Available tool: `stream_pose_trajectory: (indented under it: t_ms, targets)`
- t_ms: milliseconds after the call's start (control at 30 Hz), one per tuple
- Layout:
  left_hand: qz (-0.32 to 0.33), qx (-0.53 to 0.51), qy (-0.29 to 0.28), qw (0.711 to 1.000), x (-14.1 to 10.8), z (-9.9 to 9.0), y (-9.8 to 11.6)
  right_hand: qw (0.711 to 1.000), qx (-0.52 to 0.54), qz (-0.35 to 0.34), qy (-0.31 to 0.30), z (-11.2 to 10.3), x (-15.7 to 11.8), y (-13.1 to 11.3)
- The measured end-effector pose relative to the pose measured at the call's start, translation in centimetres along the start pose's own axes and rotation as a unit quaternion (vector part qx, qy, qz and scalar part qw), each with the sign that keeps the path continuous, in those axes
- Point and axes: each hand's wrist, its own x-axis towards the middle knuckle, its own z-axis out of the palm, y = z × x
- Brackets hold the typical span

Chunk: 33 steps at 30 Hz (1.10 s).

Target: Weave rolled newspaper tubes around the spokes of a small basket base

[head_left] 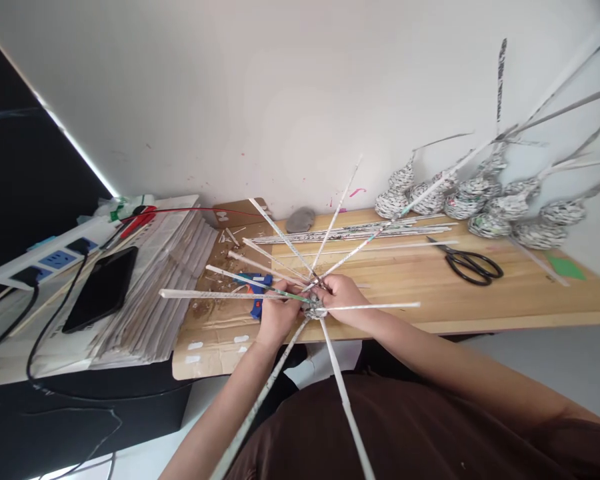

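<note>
Between my two hands is a small woven paper base, with several long rolled-paper sticks fanning out from it in all directions. My left hand grips its left side, fingers closed near the centre. On the right side my right hand pinches the weave where a long paper stick runs up to the upper right. The base hangs over the front edge of the wooden table. Beside my left hand lies a blue glue gun, partly hidden by the sticks.
Black scissors lie on the right, below several woven paper gourds by the wall. Loose paper sticks and a grey stone are behind. A newspaper stack at left bears a phone and a power strip.
</note>
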Motion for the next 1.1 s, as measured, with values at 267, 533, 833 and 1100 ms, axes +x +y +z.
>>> stream_pose_trajectory:
  t_ms: [267, 533, 833, 1100]
  targets:
    - [0.026, 0.026, -0.006, 0.999, 0.1, 0.1, -0.8, 0.998, 0.046, 0.043, 0.016, 0.6, -0.8, -0.9]
    - [-0.007, 0.009, 0.020, 1.000, -0.6, 0.6, 0.6, 0.998, 0.039, 0.040, 0.030, 1.1, -0.7, -0.7]
    - [-0.008, 0.001, 0.054, 0.999, -1.0, 0.7, 0.6, 0.996, 0.068, 0.006, 0.055, 1.5, -0.9, -0.7]
    - [-0.006, 0.038, 0.041, 0.998, -0.7, 0.4, 0.3, 0.994, 0.080, -0.005, 0.075, 1.7, -0.7, -0.5]
